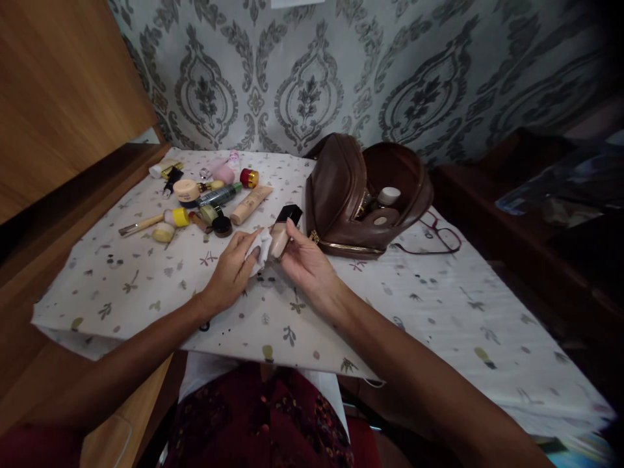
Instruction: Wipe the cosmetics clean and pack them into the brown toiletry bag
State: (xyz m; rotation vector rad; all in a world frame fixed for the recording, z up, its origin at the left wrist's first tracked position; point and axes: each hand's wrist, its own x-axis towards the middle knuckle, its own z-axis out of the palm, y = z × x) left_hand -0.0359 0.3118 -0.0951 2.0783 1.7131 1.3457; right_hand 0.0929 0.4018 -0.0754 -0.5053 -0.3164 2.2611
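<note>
My right hand [312,265] grips a beige foundation bottle [279,239] with a black cap, tilted above the table. In my left hand [231,270] is a crumpled white wipe [262,249], pinched close against the bottle's left side. Just beyond the hands lies a beige squeeze tube [251,204]. A brown leather bag [336,192] stands unzipped to the right of the bottle, and a white-capped container [389,197] shows inside it.
Several cosmetics cluster at the left, among them a cream jar [186,192], a makeup brush [141,225] and a red jar with gold [249,178]. Eyeglasses [446,240] lie right of the bag. A patterned cloth [195,325] covers the table up to the papered wall.
</note>
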